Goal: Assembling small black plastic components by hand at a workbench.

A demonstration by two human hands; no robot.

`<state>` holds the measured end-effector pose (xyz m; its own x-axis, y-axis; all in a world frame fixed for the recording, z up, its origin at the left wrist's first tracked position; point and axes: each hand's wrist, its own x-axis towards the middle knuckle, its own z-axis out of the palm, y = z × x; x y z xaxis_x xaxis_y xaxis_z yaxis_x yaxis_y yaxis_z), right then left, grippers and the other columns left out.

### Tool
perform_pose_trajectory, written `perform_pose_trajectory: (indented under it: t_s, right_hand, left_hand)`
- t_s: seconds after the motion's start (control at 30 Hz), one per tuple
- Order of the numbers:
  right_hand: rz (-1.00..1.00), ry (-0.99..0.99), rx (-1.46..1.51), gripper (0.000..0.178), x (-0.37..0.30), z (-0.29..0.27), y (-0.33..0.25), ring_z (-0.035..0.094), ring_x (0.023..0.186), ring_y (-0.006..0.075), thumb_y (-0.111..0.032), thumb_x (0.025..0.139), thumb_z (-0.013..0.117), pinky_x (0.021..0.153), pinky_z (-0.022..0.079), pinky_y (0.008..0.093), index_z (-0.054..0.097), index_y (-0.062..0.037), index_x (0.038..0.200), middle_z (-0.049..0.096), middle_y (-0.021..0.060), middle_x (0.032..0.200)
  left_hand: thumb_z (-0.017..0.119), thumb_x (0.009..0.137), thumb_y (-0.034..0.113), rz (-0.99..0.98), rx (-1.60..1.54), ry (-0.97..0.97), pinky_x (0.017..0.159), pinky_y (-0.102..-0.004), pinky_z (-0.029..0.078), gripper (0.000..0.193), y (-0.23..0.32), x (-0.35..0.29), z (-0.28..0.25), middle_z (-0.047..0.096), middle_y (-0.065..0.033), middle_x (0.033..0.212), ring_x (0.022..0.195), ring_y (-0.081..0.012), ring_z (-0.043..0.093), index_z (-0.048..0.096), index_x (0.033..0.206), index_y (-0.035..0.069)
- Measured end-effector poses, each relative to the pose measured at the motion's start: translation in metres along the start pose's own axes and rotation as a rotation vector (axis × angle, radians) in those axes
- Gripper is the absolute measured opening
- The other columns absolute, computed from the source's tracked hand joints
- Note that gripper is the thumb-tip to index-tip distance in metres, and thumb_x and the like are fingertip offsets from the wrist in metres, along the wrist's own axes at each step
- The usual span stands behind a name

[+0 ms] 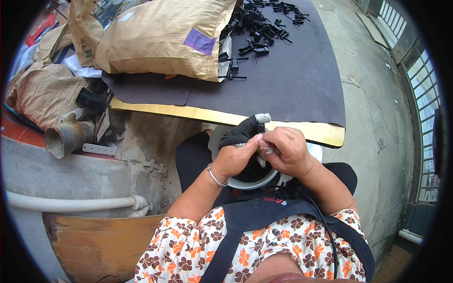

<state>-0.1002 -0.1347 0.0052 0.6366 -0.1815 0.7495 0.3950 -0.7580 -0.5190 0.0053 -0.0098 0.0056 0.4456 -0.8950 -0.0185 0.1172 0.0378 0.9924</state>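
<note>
My left hand [234,153] is over a white bucket [252,185] between my knees. Black glove cloth [239,131] covers its fingers, and whitish wrapping [263,118] is around one fingertip. The fingers are stretched out, with the bare thumb pointing to the right. My right hand [289,150] is closed at the tip of that thumb, pinching a small crumpled whitish strip [267,150]. Another whitish piece shows below, above the dark inside of the bucket. What the strip is made of, I cannot tell.
Ahead stands a table with a dark cover [292,85] and a yellowish front edge [325,134]. Many small black plastic parts [257,28] spill from a large paper sack [155,40]. At left are a rusty pipe fitting [68,136], a white pipe [71,203] and a wooden board [99,240].
</note>
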Motion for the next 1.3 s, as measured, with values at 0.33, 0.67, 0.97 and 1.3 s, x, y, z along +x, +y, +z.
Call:
perform_pose_trajectory:
  t_s: [0.33, 0.67, 0.97, 1.3]
  right_hand:
    - [0.677, -0.237, 0.342, 0.020, 0.003, -0.014, 0.008, 0.041, 0.055, 0.0098, -0.015, 0.091, 0.056, 0.052, 0.037, 0.0256, 0.052, -0.0005, 0.077, 0.046, 0.0023, 0.062]
    - [0.593, -0.219, 0.264, 0.023, -0.007, 0.004, 0.004, 0.044, 0.057, 0.0138, -0.014, 0.093, 0.050, 0.053, 0.040, 0.0312, 0.052, 0.0028, 0.077, 0.050, 0.0093, 0.061]
    - [0.640, -0.281, 0.246, 0.015, 0.005, -0.016, 0.003, 0.044, 0.055, 0.0128, -0.013, 0.088, 0.057, 0.053, 0.039, 0.0278, 0.058, -0.0003, 0.082, 0.049, 0.0062, 0.060]
    - [0.366, -0.189, 0.212, 0.010, -0.003, -0.017, 0.015, 0.055, 0.059, 0.0136, -0.003, 0.077, 0.065, 0.057, 0.044, 0.0259, 0.063, -0.0013, 0.087, 0.059, 0.0060, 0.067]
  left_hand:
    - [0.055, 0.083, 0.007, 0.217, 0.370, 0.055, 0.084, -0.0304, 0.047, 0.038, -0.005, 0.001, 0.001, 0.064, -0.0131, 0.098, 0.090, -0.0191, 0.061, 0.052, 0.120, -0.002]
    - [0.053, 0.082, 0.002, 0.434, 0.786, 0.085, 0.092, -0.0314, 0.043, 0.037, -0.003, 0.001, 0.005, 0.061, -0.0158, 0.111, 0.102, -0.0218, 0.059, 0.053, 0.118, -0.005]
    - [0.060, 0.087, 0.010, 0.221, 0.315, 0.106, 0.067, -0.0205, 0.044, 0.038, 0.002, 0.004, -0.003, 0.057, -0.0011, 0.084, 0.073, -0.0057, 0.049, 0.050, 0.122, -0.003]
    - [0.053, 0.091, 0.013, 0.069, 0.208, 0.144, 0.068, -0.0209, 0.044, 0.038, 0.005, 0.001, -0.007, 0.058, -0.0021, 0.089, 0.076, -0.0081, 0.051, 0.046, 0.126, -0.002]
